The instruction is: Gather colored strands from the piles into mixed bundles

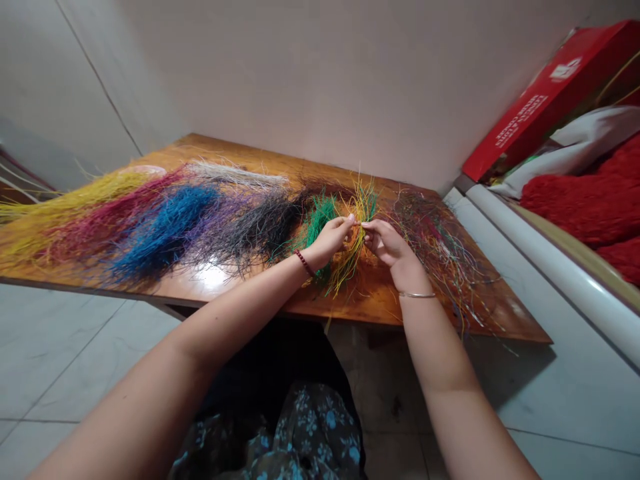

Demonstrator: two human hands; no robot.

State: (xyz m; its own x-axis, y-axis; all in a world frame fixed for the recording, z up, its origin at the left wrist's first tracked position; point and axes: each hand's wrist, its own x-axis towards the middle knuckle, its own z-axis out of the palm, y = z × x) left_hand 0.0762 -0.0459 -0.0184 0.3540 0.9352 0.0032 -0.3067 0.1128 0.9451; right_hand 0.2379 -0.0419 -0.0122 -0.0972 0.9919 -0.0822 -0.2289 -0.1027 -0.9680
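Note:
My left hand (336, 239), with a dark red beaded bracelet at the wrist, pinches thin strands over a yellow-green bundle (354, 250). Close on its right, my right hand (384, 241) has thumb and forefinger pressed together on the same strands; a silver bangle circles that wrist. The two sets of fingertips nearly meet above the bundle. Green strands (320, 217) lie beside and partly under my left hand. Which single strands each hand grips is too small to tell.
Yellow (95, 193), magenta (117, 215), blue (167, 230), white (235, 175) and black (260, 227) strands spread leftward on the wooden table (370, 308). Mixed loose strands (440, 243) lie right. A red box (545, 93) and red material (590, 200) stand beyond the right side.

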